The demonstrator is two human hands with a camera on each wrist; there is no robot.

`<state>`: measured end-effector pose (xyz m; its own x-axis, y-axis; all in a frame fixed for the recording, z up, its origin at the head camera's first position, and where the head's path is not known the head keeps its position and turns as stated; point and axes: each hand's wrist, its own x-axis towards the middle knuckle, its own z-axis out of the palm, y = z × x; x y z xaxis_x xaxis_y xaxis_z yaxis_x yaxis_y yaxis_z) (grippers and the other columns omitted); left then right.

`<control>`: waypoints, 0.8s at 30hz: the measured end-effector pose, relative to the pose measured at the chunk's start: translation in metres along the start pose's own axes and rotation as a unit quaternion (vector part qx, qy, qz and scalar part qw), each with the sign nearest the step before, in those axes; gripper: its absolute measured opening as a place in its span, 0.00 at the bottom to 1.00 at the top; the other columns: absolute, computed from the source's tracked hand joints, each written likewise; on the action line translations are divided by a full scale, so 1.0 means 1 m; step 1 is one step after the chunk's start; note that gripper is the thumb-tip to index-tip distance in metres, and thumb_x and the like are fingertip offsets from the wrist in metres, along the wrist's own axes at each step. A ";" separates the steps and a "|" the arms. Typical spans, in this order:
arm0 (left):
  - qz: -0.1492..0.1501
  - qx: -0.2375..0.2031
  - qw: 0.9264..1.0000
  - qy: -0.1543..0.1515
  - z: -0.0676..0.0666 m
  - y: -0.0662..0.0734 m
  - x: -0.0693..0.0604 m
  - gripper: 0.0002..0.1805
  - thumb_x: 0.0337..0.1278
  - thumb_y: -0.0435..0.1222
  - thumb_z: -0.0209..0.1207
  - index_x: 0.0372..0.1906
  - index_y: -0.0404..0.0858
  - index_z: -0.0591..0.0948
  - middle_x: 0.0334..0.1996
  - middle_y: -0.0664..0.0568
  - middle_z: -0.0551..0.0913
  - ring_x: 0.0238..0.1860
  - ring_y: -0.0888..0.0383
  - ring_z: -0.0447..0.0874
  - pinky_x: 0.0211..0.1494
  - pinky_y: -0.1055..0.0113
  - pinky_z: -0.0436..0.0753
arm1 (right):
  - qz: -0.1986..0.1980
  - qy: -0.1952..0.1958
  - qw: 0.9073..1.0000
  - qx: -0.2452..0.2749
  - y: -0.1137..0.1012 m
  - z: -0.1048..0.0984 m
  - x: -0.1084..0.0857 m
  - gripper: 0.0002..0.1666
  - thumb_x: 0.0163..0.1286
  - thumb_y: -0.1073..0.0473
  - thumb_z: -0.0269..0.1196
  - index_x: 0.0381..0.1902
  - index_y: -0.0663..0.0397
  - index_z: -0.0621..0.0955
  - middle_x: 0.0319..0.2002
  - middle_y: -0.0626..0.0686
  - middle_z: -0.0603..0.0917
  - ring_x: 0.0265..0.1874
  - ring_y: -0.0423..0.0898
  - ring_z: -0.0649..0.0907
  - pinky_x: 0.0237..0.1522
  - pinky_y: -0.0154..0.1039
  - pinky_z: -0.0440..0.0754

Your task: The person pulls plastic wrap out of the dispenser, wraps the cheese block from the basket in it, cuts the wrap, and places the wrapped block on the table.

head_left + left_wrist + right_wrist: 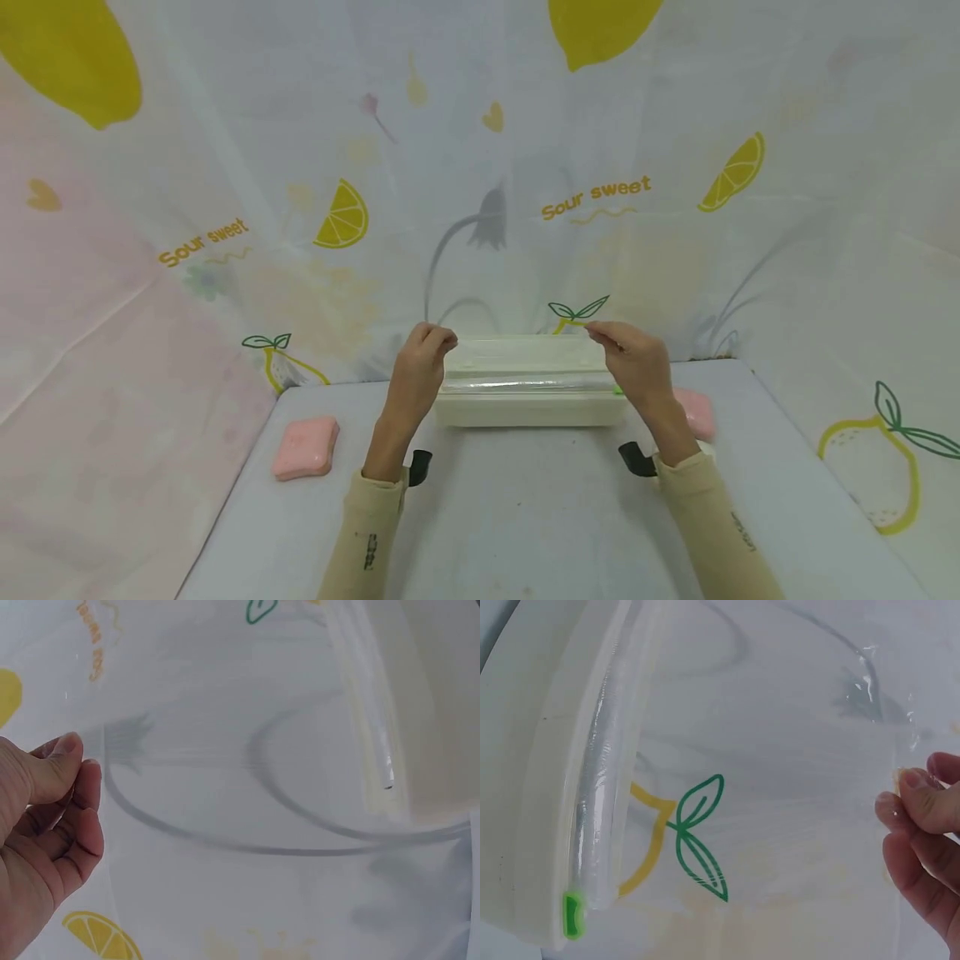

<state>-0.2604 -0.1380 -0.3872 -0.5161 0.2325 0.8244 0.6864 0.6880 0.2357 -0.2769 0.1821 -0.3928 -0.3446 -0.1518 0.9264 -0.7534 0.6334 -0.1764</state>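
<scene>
A white cling film dispenser point(531, 412) stands at the back of the table with its lid point(525, 354) raised. Inside lies a shiny roll of cling film point(596, 795); a green tab point(573, 915) sits at one end of the box. From the roll a clear sheet of cling film point(802, 795) stretches up to both hands. My left hand point(422, 367) pinches one corner between thumb and forefinger, above the box's left end. Over its right end, my right hand point(636, 360) pinches the other corner. Wrinkles in the film run between hands and box.
A pink square block point(306, 448) lies at the table's left, and another pink block point(695, 412) is partly behind the right forearm. The white table point(517, 517) meets a lemon-printed cloth backdrop point(480, 167) at the back and both sides.
</scene>
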 end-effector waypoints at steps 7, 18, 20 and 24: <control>-0.031 -0.010 0.999 0.007 -0.004 -0.003 -0.001 0.03 0.60 0.23 0.60 0.38 0.29 0.80 0.37 0.41 0.76 0.36 0.49 0.78 0.38 0.61 0.80 | 0.011 0.027 1.000 0.006 -0.002 -0.003 0.002 0.12 0.51 0.78 0.72 0.34 0.65 0.88 0.33 0.57 0.88 0.31 0.54 0.88 0.31 0.44 0.83; -0.117 -0.040 0.988 -0.087 -0.005 -0.004 -0.003 0.02 0.70 0.25 0.52 0.43 0.30 0.74 0.38 0.41 0.84 0.38 0.48 0.84 0.38 0.59 0.82 | 0.039 0.011 0.999 0.026 0.006 0.001 -0.004 0.12 0.52 0.79 0.71 0.34 0.63 0.88 0.32 0.56 0.88 0.31 0.53 0.87 0.33 0.39 0.82; -0.157 -0.081 0.978 -0.109 -0.004 -0.005 -0.006 0.02 0.72 0.26 0.49 0.43 0.32 0.72 0.37 0.42 0.85 0.37 0.50 0.85 0.34 0.61 0.83 | 0.054 -0.014 0.998 0.020 0.006 0.002 -0.006 0.11 0.54 0.77 0.70 0.34 0.63 0.87 0.32 0.56 0.88 0.31 0.53 0.86 0.33 0.42 0.82; -0.188 -0.165 0.962 -0.114 0.000 -0.011 -0.013 0.02 0.73 0.25 0.47 0.44 0.32 0.71 0.34 0.44 0.83 0.35 0.52 0.85 0.32 0.66 0.83 | 0.097 -0.061 0.993 0.007 0.005 0.004 -0.010 0.07 0.60 0.72 0.68 0.37 0.61 0.86 0.33 0.55 0.87 0.29 0.50 0.85 0.33 0.47 0.81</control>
<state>-0.2612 -0.1484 -0.4001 -0.8321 0.1808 0.5244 0.5359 0.5059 0.6759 -0.2795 0.1841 -0.4044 -0.5482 -0.1201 0.8277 -0.6739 0.6495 -0.3521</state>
